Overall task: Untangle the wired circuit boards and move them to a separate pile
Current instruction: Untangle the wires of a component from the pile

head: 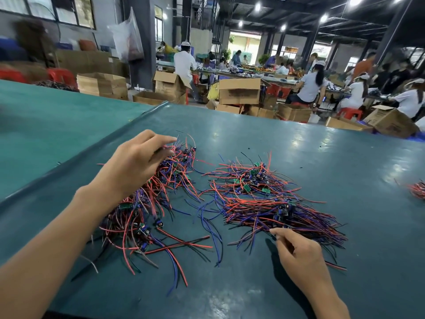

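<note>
Two heaps of small green circuit boards with red, blue and black wires lie on the dark green table. The left heap is a tangled strip running toward me. The right heap spreads wider, with several boards showing on top. My left hand reaches over the far end of the left heap, its fingers curled down into the wires there. My right hand sits at the near edge of the right heap, thumb and forefinger pinching a wire end.
A third small bundle of red wires lies at the table's right edge. A raised seam crosses the table cover diagonally at left. Beyond the far edge stand cardboard boxes and seated workers.
</note>
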A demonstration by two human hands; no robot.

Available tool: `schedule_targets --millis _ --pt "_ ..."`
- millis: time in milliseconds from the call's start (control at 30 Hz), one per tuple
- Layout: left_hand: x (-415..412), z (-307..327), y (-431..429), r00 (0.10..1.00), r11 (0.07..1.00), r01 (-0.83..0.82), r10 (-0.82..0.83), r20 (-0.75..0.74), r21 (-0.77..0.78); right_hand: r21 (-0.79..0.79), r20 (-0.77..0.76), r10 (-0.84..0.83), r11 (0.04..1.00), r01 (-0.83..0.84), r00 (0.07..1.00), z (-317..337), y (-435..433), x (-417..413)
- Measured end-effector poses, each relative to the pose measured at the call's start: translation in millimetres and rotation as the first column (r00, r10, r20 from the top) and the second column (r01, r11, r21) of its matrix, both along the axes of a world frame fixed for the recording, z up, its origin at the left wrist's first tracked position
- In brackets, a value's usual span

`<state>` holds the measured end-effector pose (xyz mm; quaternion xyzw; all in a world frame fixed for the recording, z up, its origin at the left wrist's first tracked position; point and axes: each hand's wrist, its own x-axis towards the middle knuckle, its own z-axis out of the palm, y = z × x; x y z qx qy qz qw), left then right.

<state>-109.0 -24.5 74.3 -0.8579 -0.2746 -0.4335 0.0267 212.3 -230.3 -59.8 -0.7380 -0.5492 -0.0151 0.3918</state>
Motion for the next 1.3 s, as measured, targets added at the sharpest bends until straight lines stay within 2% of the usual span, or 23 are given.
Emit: schedule_targets --millis 67,167,233,300,367,433,467,533,600,667,733,800,900,1067,1133,1233,1300 --pt "5 3 -2 0.999 0.987 0.047 -0.045 -0.017 0.153 0.001 -0.004 -0.005 1.0 0.005 1.0 0 0 1" --pt "13 2 -6 0.992 0.982 0.122 -0.124 0.005 0.145 -0.005 -0.004 0.003 1.0 -0.003 1.0 0 -1 2" --pt "21 -2 -14 0.982 0.988 0.152 -0.154 0.11 0.032 0.003 0.009 0.016 1.0 -0.016 1.0 0 -1 1" --pt "29 -6 -21 0.953 0.969 0.185 -0.136 0.272 -0.163 0.028 0.024 0.026 0.999 -0.027 0.999 -1 -2 0" --pt "37 -7 -28 0.902 0.884 0.287 -0.119 0.415 -0.37 0.052 0.033 0.036 0.998 -0.038 0.999 -1 -3 0" --pt "45 -8 -33 0.831 0.721 0.433 -0.087 0.549 -0.541 0.05 0.036 0.039 0.998 -0.041 0.999 1 -3 0" --pt "49 -9 -35 0.795 0.606 0.502 -0.042 0.605 -0.617 0.043 0.037 0.038 0.998 -0.039 0.999 2 -4 0" --pt "58 -13 -38 0.747 0.326 0.603 0.09 0.659 -0.728 0.035 0.041 0.03 0.999 -0.032 0.999 3 -4 -1" --pt "66 -20 -39 0.743 0.071 0.646 0.173 0.647 -0.76 0.028 0.046 0.02 0.999 -0.022 0.999 4 -5 -4" --pt "73 -27 -38 0.729 -0.179 0.684 0.199 0.655 -0.707 0.021 0.058 0.011 1.0 -0.012 0.998 5 -5 -4" --pt "76 -36 -36 0.679 -0.409 0.719 0.241 0.693 -0.562 0.012 0.054 0.01 1.0 -0.01 0.998 6 -5 -4" --pt "77 -47 -34 0.624 -0.54 0.734 0.296 0.723 -0.412 0.012 0.051 0.012 1.0 -0.013 0.999 6 -6 -4" --pt "80 -66 -32 0.57 -0.612 0.734 0.321 0.756 -0.294 0.023 0.052 0.013 1.0 -0.014 0.999 7 -5 -4" --pt "85 -85 -31 0.545 -0.633 0.713 0.228 0.807 -0.303 0.016 0.04 0.004 1.0 -0.005 0.999 6 -3 -4" --pt "85 -88 -33 0.51 -0.672 0.7 0.235 0.828 -0.24 0.026 0.038 0.013 1.0 -0.014 0.999 5 -3 -4" --pt "86 -94 -39 0.438 -0.726 0.68 0.29 0.851 -0.102 0.108 -0.008 0.026 0.994 -0.025 1.0 7 0 -10" --pt "90 -97 -44 0.447 -0.719 0.684 0.28 0.849 -0.124 0.206 -0.105 0.04 0.978 -0.017 0.994 10 3 -18"
